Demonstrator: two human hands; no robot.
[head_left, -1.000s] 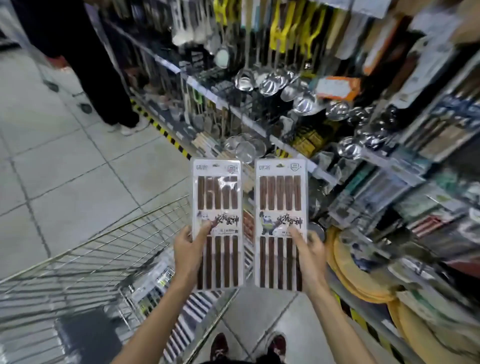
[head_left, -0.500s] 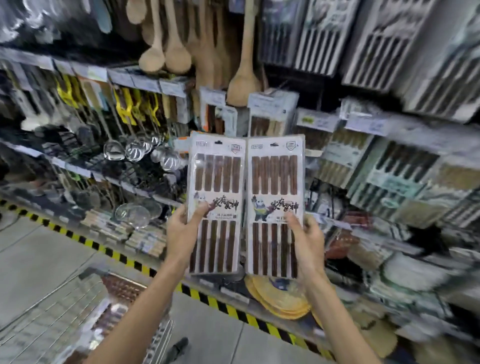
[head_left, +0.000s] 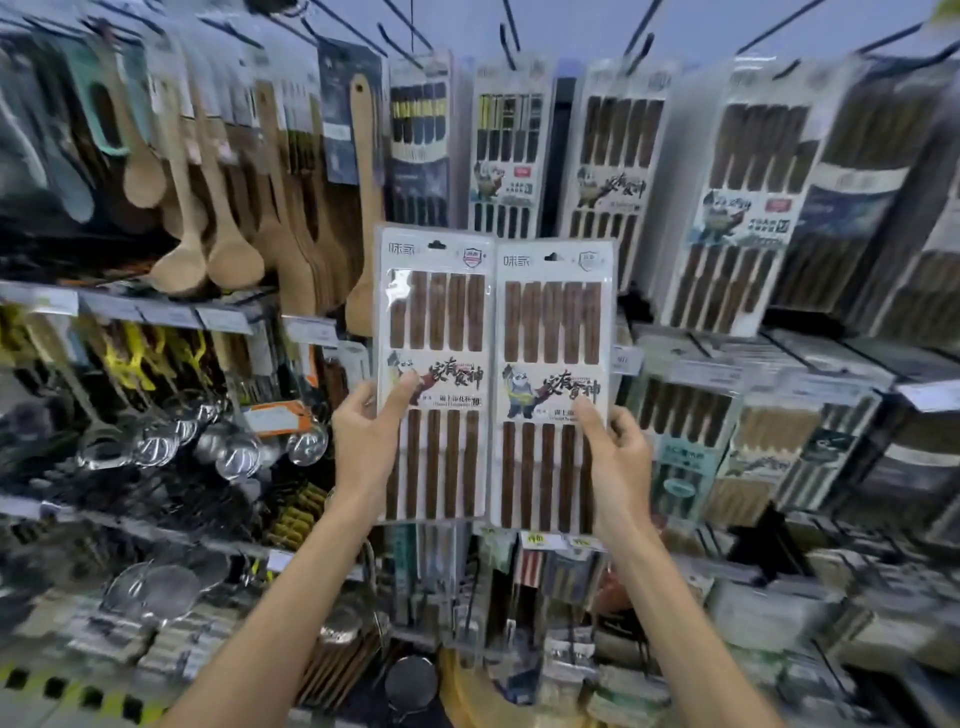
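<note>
Both packs (head_left: 435, 371) (head_left: 553, 387) now stand higher, raised from above the cart to the hanging chopstick packs (head_left: 613, 161); their inner edges touch, no longer apart.

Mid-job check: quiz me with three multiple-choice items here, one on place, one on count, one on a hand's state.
1. The wooden spoons hang where, relative to the held chopstick packs? A) left B) right C) below
2. How many packs are held? A) one B) two C) three
3. The right hand is: A) empty B) gripping a pack C) resting on a shelf

1 A: they hang left of the packs.
2 B: the left hand and the right each hold one.
3 B: thumb in front, fingers behind.
</note>
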